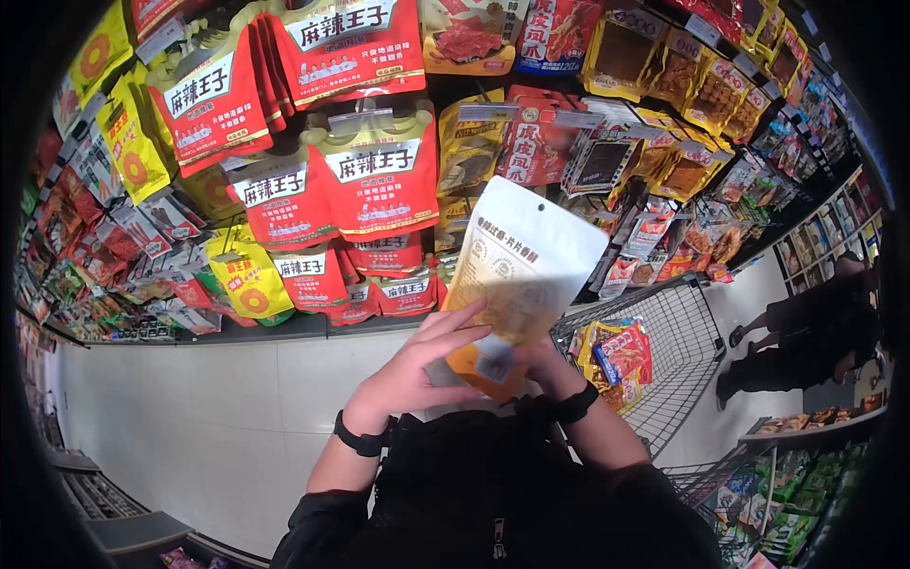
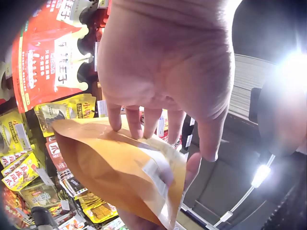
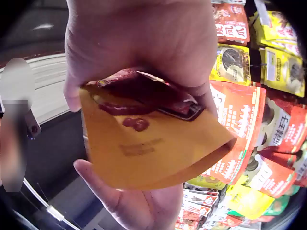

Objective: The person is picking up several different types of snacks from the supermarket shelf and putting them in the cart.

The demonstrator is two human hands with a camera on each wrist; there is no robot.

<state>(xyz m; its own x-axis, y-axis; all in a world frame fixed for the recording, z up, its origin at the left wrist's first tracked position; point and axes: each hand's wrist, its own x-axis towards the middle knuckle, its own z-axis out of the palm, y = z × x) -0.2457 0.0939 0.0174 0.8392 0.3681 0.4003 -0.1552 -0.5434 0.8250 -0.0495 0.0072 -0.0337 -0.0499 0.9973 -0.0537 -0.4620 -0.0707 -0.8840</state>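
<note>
Head view, shop aisle.

Item: pouch (image 1: 526, 261), pale front, orange base, held upright just above both hands.

Right hand (image 1: 545, 365): grip closed round the pouch's lower edge. The right wrist view shows the fingers curled over the folded bottom (image 3: 153, 143), pinching it.

Left hand (image 1: 408, 370): grip spread, fingers straight and laid across the pouch's lower front, touching it. The left wrist view shows the fingertips (image 2: 115, 122) resting on the orange face; whether the thumb touches cannot be told. A white label (image 2: 158, 175) sits on the pouch just below those fingertips.

Black bands (image 1: 363, 441) on both wrists, dark sleeves below.

Beyond the grip: red packets (image 1: 379, 180) hanging in rows, with yellow packets (image 1: 248, 280) to their left.

Right of the grip: wire cart (image 1: 682, 332), near, with a few snack bags (image 1: 616, 356) inside.

Further right: another person (image 1: 815, 332), well apart, standing on the pale floor (image 1: 190, 408).
</note>
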